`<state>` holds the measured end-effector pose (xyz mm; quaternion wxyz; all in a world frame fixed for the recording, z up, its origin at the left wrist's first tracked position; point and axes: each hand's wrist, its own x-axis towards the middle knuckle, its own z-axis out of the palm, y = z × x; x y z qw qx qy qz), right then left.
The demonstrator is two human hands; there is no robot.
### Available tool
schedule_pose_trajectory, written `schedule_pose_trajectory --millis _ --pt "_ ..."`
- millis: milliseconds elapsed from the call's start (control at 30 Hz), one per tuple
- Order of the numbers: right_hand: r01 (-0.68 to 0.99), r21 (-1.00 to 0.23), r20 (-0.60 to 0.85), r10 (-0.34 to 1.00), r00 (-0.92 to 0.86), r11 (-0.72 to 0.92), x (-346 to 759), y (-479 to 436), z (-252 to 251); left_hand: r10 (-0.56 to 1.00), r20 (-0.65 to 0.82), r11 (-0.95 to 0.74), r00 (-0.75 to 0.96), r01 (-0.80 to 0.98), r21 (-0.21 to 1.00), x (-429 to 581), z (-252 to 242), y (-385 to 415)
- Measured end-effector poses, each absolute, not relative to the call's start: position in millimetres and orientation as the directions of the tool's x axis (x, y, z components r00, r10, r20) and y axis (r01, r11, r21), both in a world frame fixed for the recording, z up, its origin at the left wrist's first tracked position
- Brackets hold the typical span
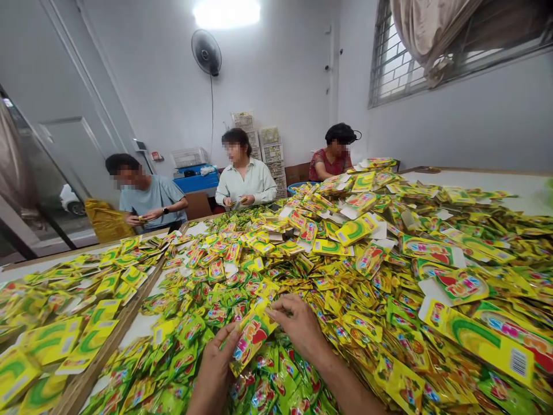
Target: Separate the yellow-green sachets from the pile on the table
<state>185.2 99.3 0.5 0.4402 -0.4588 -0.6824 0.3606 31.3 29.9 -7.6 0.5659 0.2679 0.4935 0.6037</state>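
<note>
My left hand (216, 363) and my right hand (298, 325) both grip one flat yellow carton with red and green print (250, 337), held tilted just above the heap. The left fingers pinch its lower left edge; the right fingers close on its upper right corner. Under and around both hands lie several small green and yellow sachets (276, 383). A huge pile of the same yellow cartons and sachets (367, 253) covers the table ahead and to the right.
A second table (64, 323) at the left carries more flat cartons, with a wooden edge (108, 346) between the two. Three people sit at the far side handling packets. Stacked crates (268, 150), a blue bin and a wall fan (206, 53) stand behind them.
</note>
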Motion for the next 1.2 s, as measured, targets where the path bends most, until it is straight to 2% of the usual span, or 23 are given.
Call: schedule_pose_trajectory --millis 133,300,467,700,900,1067,1200 --pt "0.262 -0.922 0.230 0.948 -0.219 0.284 182 100 -3 0.951 -0.208 0.101 -0.228 -0.405 0.909 25 -8 28" --pt "0.222 -0.928 0.238 0.934 -0.267 0.300 181 106 -10 0.971 -0.175 0.098 -0.162 -0.394 0.914 13 -9 27" --pt "0.208 -0.932 0.228 0.924 -0.308 0.299 182 105 -10 0.966 -0.211 0.143 -0.151 -0.372 0.917 6 -7 26" --pt "0.431 -0.854 0.207 0.950 -0.233 0.292 175 93 -4 0.966 -0.206 0.134 -0.154 -0.382 0.915 11 -10 27" --pt "0.045 -0.975 0.168 0.862 -0.479 0.216 173 89 -1 0.947 -0.226 0.116 -0.230 -0.411 0.904 21 -8 29" --pt "-0.044 -0.999 0.039 0.779 -0.626 0.015 162 85 -14 0.947 -0.206 0.102 -0.246 -0.378 0.920 23 -8 26" --pt "-0.183 -0.983 0.096 0.802 -0.590 -0.017 154 83 -29 0.944 -0.228 0.135 -0.240 -0.348 0.928 25 -12 27"
